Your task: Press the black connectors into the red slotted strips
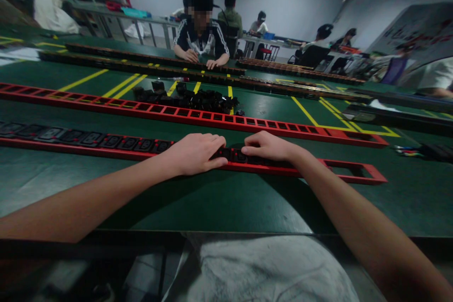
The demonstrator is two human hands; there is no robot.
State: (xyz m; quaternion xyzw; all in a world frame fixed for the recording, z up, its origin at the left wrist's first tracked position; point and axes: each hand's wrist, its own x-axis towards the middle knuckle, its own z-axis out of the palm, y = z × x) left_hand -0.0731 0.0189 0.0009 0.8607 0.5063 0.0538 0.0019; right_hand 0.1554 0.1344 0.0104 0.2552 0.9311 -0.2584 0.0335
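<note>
Two bare hands are pressed palm-down onto a long red socket rail point(339, 172) laid across the near part of a green surface point(219, 198). The left hand point(194, 153) is laid flat, its fingers point(215, 142) held together and curled over the rail's far edge. The right hand point(267, 146) is set just beside it, fingers bent and pressed together, tips on a black socket module point(235, 155) seated in the rail between the two hands. Nothing is pinched or lifted by either hand. A row of black modules point(88, 138) is seen filling the rail to the left, while open slots are shown at its right end. A second red rail point(198, 115), with its slots open, is laid farther back, and a heap of loose black modules point(198, 99) is piled behind it among yellow floor-style markings. Across the surface, a seated co-worker point(201, 33) in a head-worn rig is seen with both hands on a dark rail point(141, 68).
</note>
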